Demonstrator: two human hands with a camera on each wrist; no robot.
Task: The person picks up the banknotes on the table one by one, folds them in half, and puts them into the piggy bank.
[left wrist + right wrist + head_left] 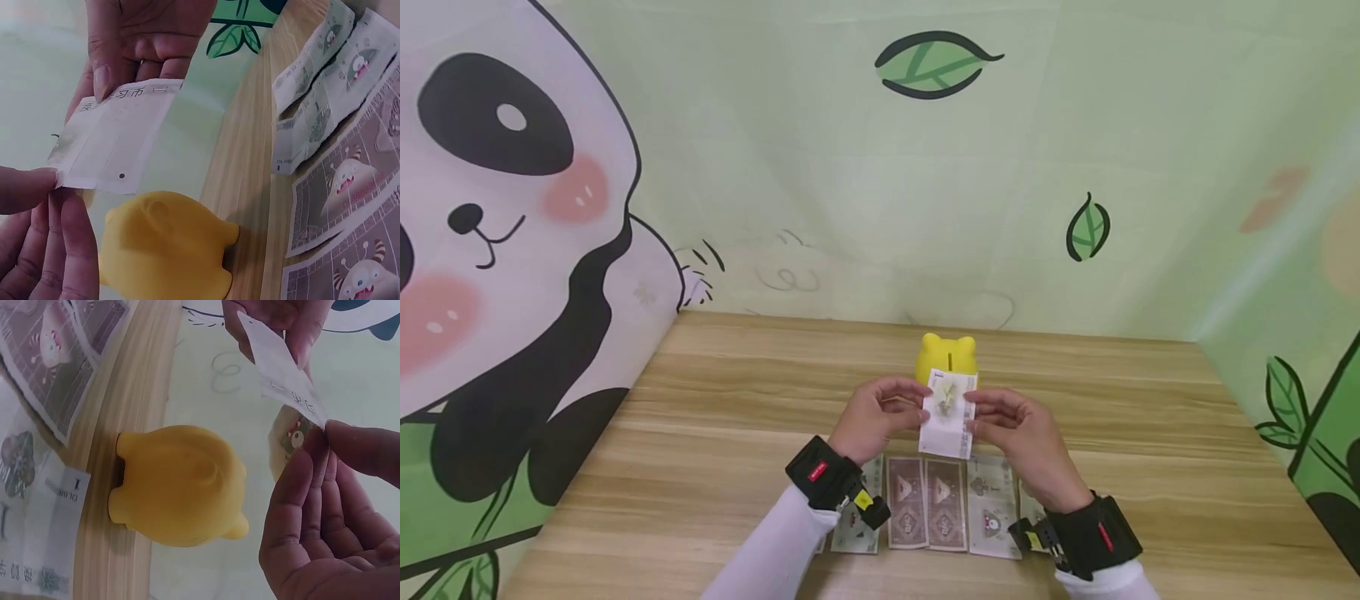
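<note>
Both hands hold up one pale play banknote (946, 433), which stands upright with a greenish picture on its upper part. My left hand (877, 417) pinches its left edge between thumb and fingers. At the opposite edge, my right hand (1028, 442) pinches it the same way. Just behind the note is a yellow piggy bank (949, 353) with a slot in its top; the note covers its lower part in the head view. The wrist views show the piggy bank (169, 244) standing on the table, apart from the note.
Nearer me, several play banknotes lie in a row on the wooden table (737, 392): two brown notes (907, 504) in the middle, with green-grey notes (994, 521) on either side, partly hidden by my wrists. A cloth backdrop (820, 167) with a panda and leaves stands behind.
</note>
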